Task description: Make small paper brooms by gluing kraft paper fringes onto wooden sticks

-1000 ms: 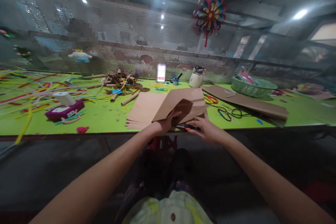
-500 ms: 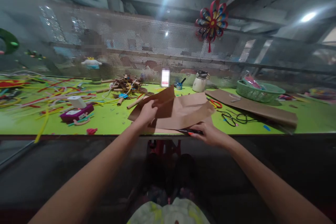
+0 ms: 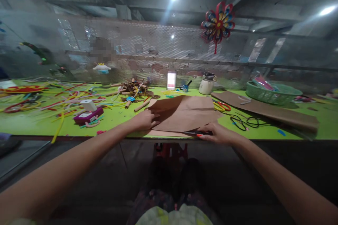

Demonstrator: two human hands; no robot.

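Note:
A sheet of creased brown kraft paper [image 3: 182,114] lies folded over at the table's front edge, its upper layer slightly raised. My left hand [image 3: 146,119] grips its left end, fingers curled over the paper. At the lower right of the sheet, my right hand [image 3: 215,133] is closed around a slim dark tool [image 3: 195,133] with an orange-red part. The tool's thin end points left, along the gap between the paper layers. Most of its handle is hidden in my fingers, so its exact kind cannot be made out.
Yellow-and-red-handled scissors [image 3: 221,106] and a black cord [image 3: 245,122] lie right of the paper. Behind are a long brown sheet [image 3: 266,109], a green basket [image 3: 274,93] and a pale jug [image 3: 206,86]. Paper rolls [image 3: 134,89] and a purple box [image 3: 88,115] lie left.
My left hand has come down and left, lowering the lifted paper flap so it lies flatter. My right hand stays by the lower right edge with the dark tool. The view has shifted slightly.

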